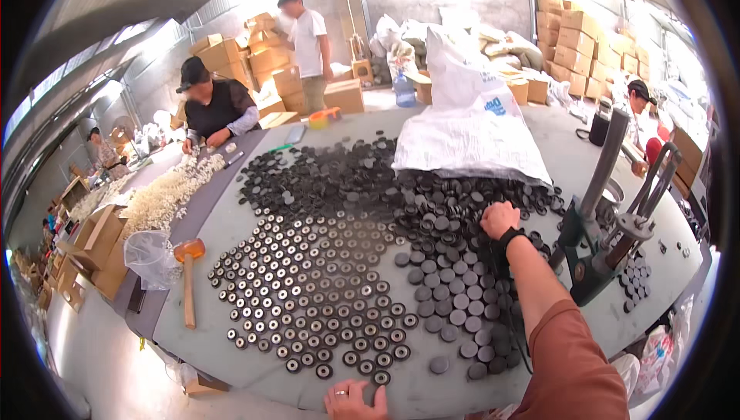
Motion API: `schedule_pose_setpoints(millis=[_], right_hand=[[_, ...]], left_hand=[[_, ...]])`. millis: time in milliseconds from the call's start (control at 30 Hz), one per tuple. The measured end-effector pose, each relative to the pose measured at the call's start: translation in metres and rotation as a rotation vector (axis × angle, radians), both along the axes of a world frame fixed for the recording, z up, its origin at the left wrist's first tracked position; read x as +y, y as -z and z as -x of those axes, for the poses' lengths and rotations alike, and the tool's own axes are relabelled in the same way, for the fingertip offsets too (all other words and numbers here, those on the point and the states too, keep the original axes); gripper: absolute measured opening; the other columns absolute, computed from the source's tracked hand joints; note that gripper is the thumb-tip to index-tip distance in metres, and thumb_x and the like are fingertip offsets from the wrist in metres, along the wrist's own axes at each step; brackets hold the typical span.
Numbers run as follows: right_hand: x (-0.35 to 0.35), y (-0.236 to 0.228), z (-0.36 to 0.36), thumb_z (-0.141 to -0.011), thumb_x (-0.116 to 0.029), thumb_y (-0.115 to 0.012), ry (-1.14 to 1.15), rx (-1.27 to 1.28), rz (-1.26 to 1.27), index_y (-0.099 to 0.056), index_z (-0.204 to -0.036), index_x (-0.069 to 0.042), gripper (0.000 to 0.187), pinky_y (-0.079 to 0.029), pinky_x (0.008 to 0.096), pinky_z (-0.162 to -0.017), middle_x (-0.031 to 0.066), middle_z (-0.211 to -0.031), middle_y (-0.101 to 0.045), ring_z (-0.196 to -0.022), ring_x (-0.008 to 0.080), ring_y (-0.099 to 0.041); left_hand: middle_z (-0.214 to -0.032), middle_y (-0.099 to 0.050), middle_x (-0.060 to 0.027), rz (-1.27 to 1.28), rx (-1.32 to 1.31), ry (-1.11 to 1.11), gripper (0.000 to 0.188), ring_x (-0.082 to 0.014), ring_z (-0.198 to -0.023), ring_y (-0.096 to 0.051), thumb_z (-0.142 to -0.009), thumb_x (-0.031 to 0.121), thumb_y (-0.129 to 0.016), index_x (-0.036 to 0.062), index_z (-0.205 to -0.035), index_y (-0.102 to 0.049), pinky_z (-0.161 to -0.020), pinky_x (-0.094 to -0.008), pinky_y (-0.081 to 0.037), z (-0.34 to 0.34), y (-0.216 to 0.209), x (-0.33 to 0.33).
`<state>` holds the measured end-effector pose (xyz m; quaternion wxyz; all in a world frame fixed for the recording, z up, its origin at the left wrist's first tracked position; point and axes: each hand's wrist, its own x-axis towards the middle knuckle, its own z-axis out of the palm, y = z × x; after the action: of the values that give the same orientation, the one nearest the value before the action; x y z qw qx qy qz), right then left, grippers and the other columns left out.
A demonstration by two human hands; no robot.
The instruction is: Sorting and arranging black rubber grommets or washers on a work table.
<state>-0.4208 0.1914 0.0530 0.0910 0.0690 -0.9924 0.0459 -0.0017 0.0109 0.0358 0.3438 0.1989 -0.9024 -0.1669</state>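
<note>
My right hand point(501, 219) reaches out to the edge of a heap of black round caps point(439, 208), its fingers curled down. Whatever may be inside those fingers is hidden. Down at the table's near edge rests my left hand point(354, 400), a ring on one finger, thumb apart from the fingers and nothing visible in it. Just beyond it lie many black discs with pale metal centres point(308, 320), spread in a single layer. Plain black caps point(458, 301) lie flat in loose rows to their right, beside my right forearm.
A white woven sack point(470, 142) lies behind the heap. At right stands a dark green hand press point(590, 242). A mallet point(190, 281) and clear plastic bag point(150, 258) lie at left. Beyond, a seated person point(216, 107) handles small cream pieces point(169, 196); another person point(310, 50) stands behind.
</note>
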Motion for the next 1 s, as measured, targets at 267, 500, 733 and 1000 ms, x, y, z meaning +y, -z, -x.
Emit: schedule_pose_setpoints(millis=[267, 500, 733, 1000], right_hand=[[-0.015, 0.011, 0.001, -0.071, -0.025, -0.062, -0.062, 0.067, -0.013, -0.067, -0.083, -0.013, 0.018, -0.04, 0.0416, -0.077, 0.005, -0.089, -0.064, -0.097, 0.0246, -0.054], [0.004, 0.008, 0.034, -0.078, -0.02, -0.048, -0.286, 0.288, 0.297, -0.065, -0.081, -0.007, 0.022, -0.049, 0.0415, -0.074, 0.0148, -0.088, -0.063, -0.088, 0.0327, -0.059], [-0.008, -0.008, -0.012, -0.069, -0.009, -0.059, -0.085, -0.437, 1.567, -0.062, -0.071, 0.0, 0.01, -0.05, 0.0301, -0.059, 0.0064, -0.064, -0.06, -0.062, 0.0174, -0.062], [-0.001, -0.05, -0.057, -0.086, -0.003, -0.045, -0.62, -1.06, 1.7, -0.048, -0.106, 0.005, 0.023, -0.052, 0.0262, -0.066, 0.0221, -0.101, -0.056, -0.08, 0.02, -0.061]], left_hand=[[-0.085, -0.058, -0.0122, -0.02, -0.059, -0.037, 0.024, -0.0316, -0.076, -0.055, -0.069, 0.025, -0.066, 0.0078, -0.085, -0.06, -0.067, -0.0433, -0.043, -0.009, -0.001, 0.003], [-0.082, -0.052, -0.0145, -0.029, -0.048, 0.043, 0.024, -0.0325, -0.08, -0.05, -0.063, 0.017, -0.066, 0.0043, -0.079, -0.054, -0.071, -0.0411, -0.039, 0.005, 0.029, -0.008], [-0.087, -0.051, -0.013, -0.028, -0.083, 0.028, 0.024, -0.0319, -0.084, -0.05, -0.066, 0.017, -0.066, 0.0034, -0.082, -0.054, -0.074, -0.0413, -0.039, 0.003, 0.035, -0.008], [-0.088, -0.054, -0.0073, 0.006, -0.053, 0.022, 0.024, -0.0282, -0.086, -0.051, -0.068, 0.022, -0.068, 0.008, -0.084, -0.058, -0.073, -0.0394, -0.041, 0.005, 0.033, -0.007]])
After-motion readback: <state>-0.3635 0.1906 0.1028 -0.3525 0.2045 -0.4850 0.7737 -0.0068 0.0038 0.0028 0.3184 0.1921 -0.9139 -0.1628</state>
